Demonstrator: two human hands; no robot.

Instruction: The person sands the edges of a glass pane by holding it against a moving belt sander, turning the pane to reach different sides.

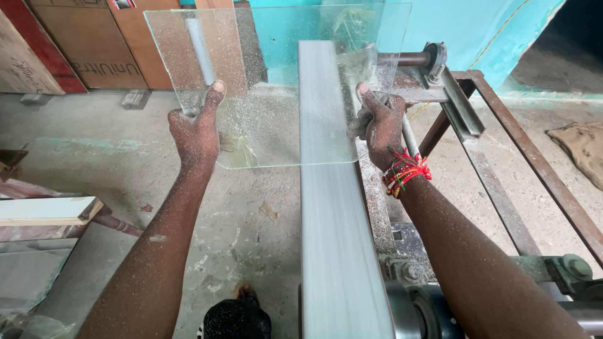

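Left hand (pixel 196 129) at nine o'clock and right hand (pixel 379 122) at three both grip the glass sheet (pixel 276 81), its edge resting on the grinding belt (pixel 330 188), grinding apparently underway.

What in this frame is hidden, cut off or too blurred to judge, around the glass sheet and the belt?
Head view only:
- Belt: surface streaked by blur, so its texture is unreadable; its near end is cut off by the bottom edge.
- Right hand: fingers sit behind the glass sheet, seen only through dusty glass.
- Left hand: fingertips likewise behind the sheet.
- Metal frame: runs out past the right edge.
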